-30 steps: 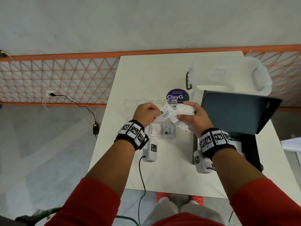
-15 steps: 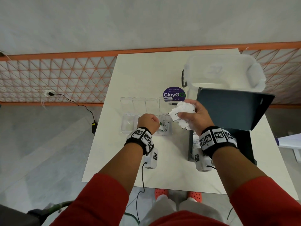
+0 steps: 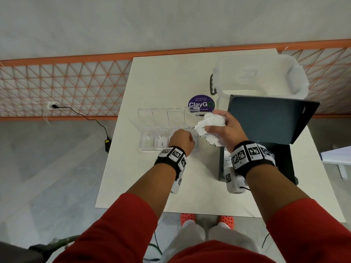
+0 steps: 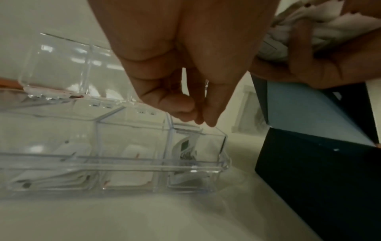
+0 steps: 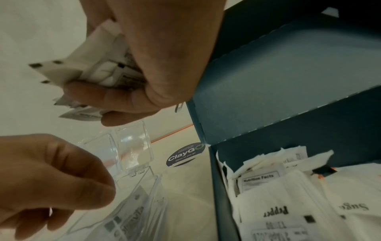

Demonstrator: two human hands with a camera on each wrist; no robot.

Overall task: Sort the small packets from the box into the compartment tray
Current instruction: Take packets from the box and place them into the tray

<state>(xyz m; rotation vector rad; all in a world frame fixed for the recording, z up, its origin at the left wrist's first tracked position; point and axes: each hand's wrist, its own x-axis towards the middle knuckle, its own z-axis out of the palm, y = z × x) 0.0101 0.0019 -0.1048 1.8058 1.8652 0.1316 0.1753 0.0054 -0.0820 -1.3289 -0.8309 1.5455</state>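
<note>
A clear compartment tray (image 3: 146, 141) with its lid flaps open lies on the white table. My left hand (image 3: 181, 138) hovers over its right end, fingertips (image 4: 208, 120) curled together just above the rightmost compartment; I see nothing between them. A Stevia packet (image 4: 185, 146) leans inside that compartment. A Pepper packet (image 3: 161, 142) lies in the second compartment from the left. My right hand (image 3: 218, 128) grips a bunch of white packets (image 3: 210, 120) to the right of the tray. The dark blue box (image 3: 269, 118) stands open behind it, with several more packets (image 5: 278, 203) inside.
A translucent lidded bin (image 3: 256, 76) sits at the table's far right, behind the box lid. A purple ClayGo sticker (image 3: 201, 104) lies beyond the tray. An orange mesh fence (image 3: 66, 88) runs behind the table.
My left hand drew a packet from the bunch, moved down to the tray's right end and the packet now lies in the rightmost compartment. The right hand stayed beside the box.
</note>
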